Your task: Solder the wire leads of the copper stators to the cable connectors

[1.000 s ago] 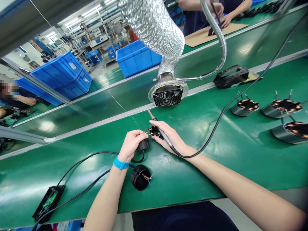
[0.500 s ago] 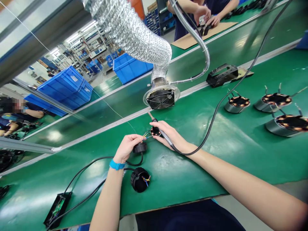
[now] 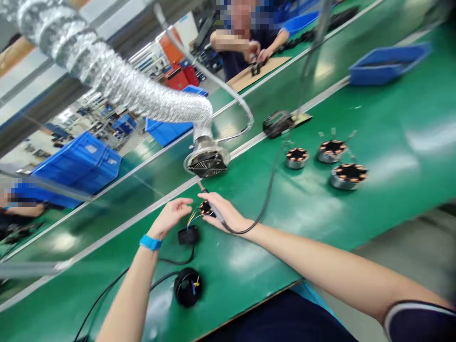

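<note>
My right hand grips a soldering iron whose tip points up towards the extraction fan, and its fingers also rest on a small round coil stator. My left hand, with a blue wristband, hovers just left of the coloured wires, its fingers loosely curled; the picture is blurred, so any grip is unclear. The wires rise from a small black cap on the green table. A bigger black round housing with coloured wires lies nearer me.
A silver duct with a fan hangs just beyond my hands. Three coil stators sit to the right, with a black bracket behind them. A blue tray is far right. Another person works across the line.
The camera has swung up and to the right, and the view is now blurred. My left hand has loosened and drawn slightly away from the wires. My right hand keeps the iron.
</note>
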A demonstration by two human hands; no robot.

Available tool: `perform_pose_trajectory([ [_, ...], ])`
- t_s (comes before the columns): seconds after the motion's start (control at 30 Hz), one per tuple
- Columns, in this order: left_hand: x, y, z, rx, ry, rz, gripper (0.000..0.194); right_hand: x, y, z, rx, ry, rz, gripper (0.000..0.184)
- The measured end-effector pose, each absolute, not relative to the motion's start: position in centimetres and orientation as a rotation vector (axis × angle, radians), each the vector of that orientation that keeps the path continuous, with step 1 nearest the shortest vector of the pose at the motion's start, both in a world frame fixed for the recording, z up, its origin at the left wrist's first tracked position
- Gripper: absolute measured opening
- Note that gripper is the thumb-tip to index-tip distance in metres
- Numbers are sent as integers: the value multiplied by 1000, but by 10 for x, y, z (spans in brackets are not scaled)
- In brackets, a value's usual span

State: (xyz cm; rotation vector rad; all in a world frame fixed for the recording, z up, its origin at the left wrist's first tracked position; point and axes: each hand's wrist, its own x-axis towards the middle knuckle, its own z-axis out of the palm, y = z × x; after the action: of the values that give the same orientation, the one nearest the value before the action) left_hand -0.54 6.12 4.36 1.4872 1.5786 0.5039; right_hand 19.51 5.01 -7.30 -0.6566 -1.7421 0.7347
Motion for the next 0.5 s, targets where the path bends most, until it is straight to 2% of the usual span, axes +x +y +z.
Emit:
perform_pose_trajectory([
  [0.17, 14, 82, 39, 1345, 1580, 138, 66, 194, 60, -75, -657, -1704, 769, 77],
  [0.5, 7, 92, 43, 1270, 1458, 24, 60, 201, 62, -64, -755, -1773, 807, 81],
])
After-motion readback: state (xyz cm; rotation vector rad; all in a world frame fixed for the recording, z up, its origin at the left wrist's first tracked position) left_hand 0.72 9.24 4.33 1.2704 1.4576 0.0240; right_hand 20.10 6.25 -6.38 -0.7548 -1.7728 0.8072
